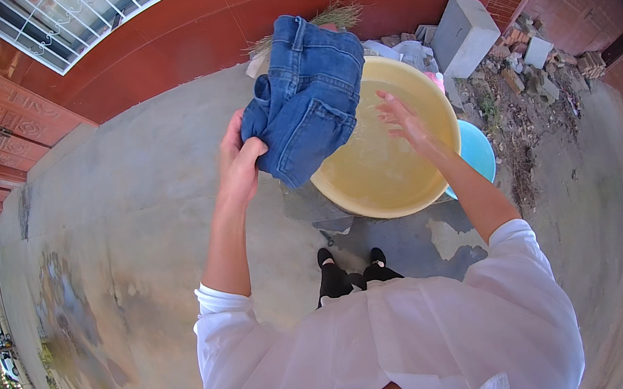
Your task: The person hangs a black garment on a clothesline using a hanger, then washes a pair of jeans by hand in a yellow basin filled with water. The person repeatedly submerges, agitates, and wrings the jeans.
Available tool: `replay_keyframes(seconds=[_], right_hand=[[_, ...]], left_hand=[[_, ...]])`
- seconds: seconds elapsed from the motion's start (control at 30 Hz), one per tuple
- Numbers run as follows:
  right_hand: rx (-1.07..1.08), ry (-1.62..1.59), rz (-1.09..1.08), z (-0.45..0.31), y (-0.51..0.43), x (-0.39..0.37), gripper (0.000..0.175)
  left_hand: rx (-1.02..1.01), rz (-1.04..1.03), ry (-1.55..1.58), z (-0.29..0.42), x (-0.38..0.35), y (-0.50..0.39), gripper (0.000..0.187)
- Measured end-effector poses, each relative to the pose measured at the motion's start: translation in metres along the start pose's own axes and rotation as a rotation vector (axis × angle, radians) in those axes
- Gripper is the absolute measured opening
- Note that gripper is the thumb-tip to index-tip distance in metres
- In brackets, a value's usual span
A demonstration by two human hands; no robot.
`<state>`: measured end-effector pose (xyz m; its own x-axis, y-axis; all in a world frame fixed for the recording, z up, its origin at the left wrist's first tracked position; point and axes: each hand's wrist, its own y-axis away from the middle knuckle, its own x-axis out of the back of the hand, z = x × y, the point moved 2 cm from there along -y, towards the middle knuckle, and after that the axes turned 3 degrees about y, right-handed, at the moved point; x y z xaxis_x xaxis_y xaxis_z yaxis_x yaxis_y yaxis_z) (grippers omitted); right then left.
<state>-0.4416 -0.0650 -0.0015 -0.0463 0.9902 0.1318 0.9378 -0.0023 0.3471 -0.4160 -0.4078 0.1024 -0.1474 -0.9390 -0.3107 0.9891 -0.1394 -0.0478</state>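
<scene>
Bunched blue denim jeans (310, 86) hang in the air, gripped at their lower left edge by my left hand (240, 160). Belt loops, a waistband and a pocket show on the cloth. To the right, my right hand (406, 120) is over a large yellow basin (395, 209), fingers apart and holding nothing. Liquid lies in the basin, and the jeans cover part of its left rim. A light blue basin (477, 151) shows partly from behind the yellow one's right side.
Behind the basins stand a red wall (163, 53), a pale block (466, 35) and a straw broom (342, 13). Broken bricks and rubble (529, 71) lie at the right. Wet patches (397, 242) mark the concrete ground near my feet.
</scene>
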Motion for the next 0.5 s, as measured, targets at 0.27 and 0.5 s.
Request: replay_keyframes(seconds=[0.27, 0.5], right_hand=[[-0.006, -0.558, 0.013, 0.001, 0.038, 0.074, 0.047], [0.277, 0.345, 0.166, 0.039, 0.027, 0.107, 0.047]], left_hand=[[0.16, -0.154, -0.242, -0.1, -0.096, -0.014, 0.048], [-0.132, -0.188, -1.094, -0.142, -0.092, -0.017, 0.055]])
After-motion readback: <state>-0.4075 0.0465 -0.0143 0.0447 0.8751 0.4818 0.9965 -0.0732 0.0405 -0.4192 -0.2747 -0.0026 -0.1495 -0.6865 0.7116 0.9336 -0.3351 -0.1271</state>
